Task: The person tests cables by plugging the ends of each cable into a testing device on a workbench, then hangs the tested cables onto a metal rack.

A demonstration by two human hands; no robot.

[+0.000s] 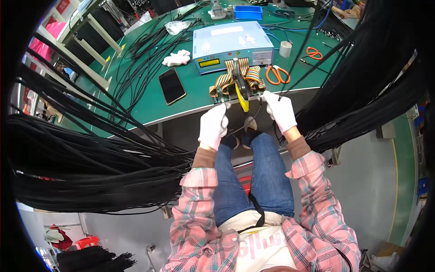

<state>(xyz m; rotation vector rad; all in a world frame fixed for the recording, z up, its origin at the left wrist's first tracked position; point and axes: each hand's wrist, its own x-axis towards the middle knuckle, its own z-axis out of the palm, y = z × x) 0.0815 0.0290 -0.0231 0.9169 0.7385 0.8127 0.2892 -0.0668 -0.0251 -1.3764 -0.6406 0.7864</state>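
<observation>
My left hand (pixel 214 126), in a white glove, is closed with its fingertips near the left end of a small connector board at the table edge. My right hand (pixel 280 111), also gloved, pinches a cable end at the board's right end. A thin black cable (pixel 241 128) loops below the board between both hands. Its end in my left hand is hidden by the fingers. Between the hands stands a toggle clamp (pixel 240 86) with a black and yellow handle. Rainbow ribbon cables (pixel 223 82) run from the board to a light blue tester box (pixel 232 43) with a lit display.
Thick bundles of black cables hang at left (pixel 90 167) and right (pixel 362 81). On the green table (pixel 149 97) lie a phone (pixel 172 86), a white glove (pixel 176 58), orange-handled scissors (pixel 277 75), a tape roll (pixel 285 48) and a blue tray (pixel 248 12). Another person's hand (pixel 339 12) shows far right.
</observation>
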